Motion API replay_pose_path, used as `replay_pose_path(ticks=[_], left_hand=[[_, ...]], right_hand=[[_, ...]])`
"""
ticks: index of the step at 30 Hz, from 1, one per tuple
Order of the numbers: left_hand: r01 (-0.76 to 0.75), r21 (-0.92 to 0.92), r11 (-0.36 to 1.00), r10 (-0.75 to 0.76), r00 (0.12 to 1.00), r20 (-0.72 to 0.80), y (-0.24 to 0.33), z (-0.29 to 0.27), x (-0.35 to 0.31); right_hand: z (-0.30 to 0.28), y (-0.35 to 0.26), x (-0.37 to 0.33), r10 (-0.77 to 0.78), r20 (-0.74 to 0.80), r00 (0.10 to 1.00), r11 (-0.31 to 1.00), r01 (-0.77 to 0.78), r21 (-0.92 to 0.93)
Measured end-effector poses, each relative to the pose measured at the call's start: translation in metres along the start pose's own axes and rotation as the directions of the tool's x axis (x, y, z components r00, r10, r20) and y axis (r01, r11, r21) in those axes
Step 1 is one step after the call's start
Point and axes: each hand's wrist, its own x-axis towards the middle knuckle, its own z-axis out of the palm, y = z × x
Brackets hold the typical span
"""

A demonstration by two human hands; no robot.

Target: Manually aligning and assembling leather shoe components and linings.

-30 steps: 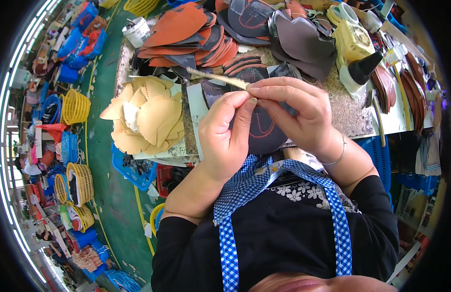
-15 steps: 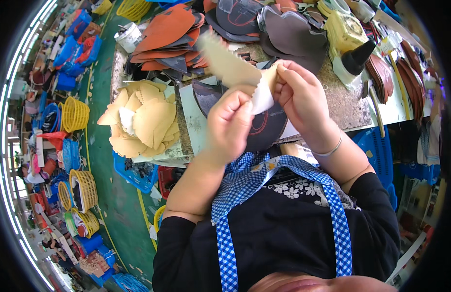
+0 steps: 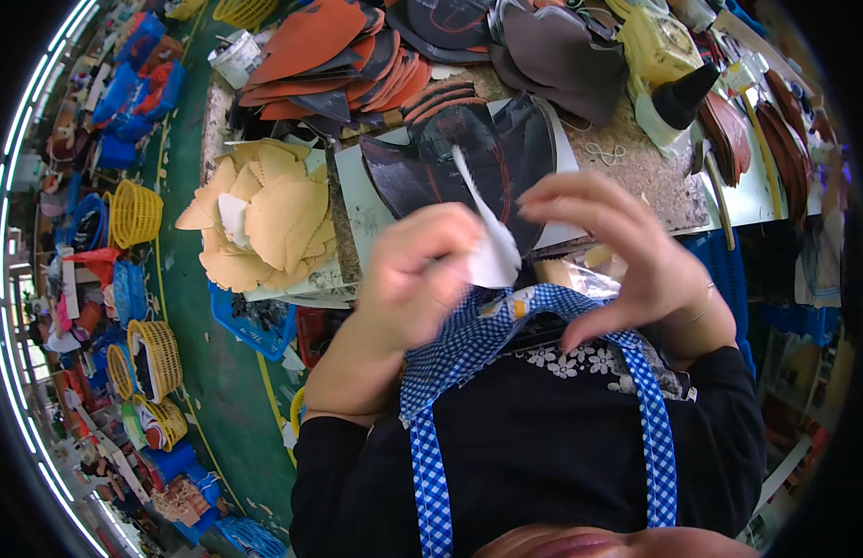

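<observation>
My left hand (image 3: pixel 420 274), a little smeared by motion, is closed on a thin cut piece of sheet material (image 3: pixel 493 259). The piece shows its white side and stands nearly edge-on, its narrow end pointing up over the table. To the right, my right hand (image 3: pixel 627 249) is spread with fingers and thumb apart, holding nothing. Beyond both hands lie dark shaped leather pieces (image 3: pixel 515 149) with red lines drawn on them, on a white board (image 3: pixel 357 209). A loose heap of tan cut pieces (image 3: pixel 287 219) rests at the table's left edge, a white scrap among them.
Orange-backed leather pieces (image 3: pixel 310 46) and dark brown ones (image 3: pixel 561 70) are stacked at the back. A black-nozzled container (image 3: pixel 682 98) stands at the right, near a yellow-covered object (image 3: pixel 662 46). A blue basket (image 3: pixel 254 321) sits below the table's left edge.
My right hand has let go of the piece, opened and moved down and right. My left hand keeps hold of it and has turned it; it has come down toward my apron.
</observation>
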Motion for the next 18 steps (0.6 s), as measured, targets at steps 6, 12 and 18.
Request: replay_pose_path(ticks=[6, 12, 18], left_hand=[[-0.063, 0.476, 0.877, 0.254, 0.902, -0.35, -0.013, -0.003, 0.013], [0.185, 0.114, 0.976, -0.117, 0.889, -0.442, -0.036, -0.006, -0.004], [0.272, 0.451, 0.85, -0.03, 0.879, -0.475, -0.042, -0.013, -0.001]], right_hand=[[0.041, 0.023, -0.001, 0.507, -0.407, 0.76, 0.706, -0.095, 0.702], [0.07, 0.051, -0.014, 0.619, -0.331, 0.713, 0.757, -0.427, 0.495], [0.066, 0.056, -0.009, 0.406, -0.401, 0.821, 0.858, -0.494, -0.141]])
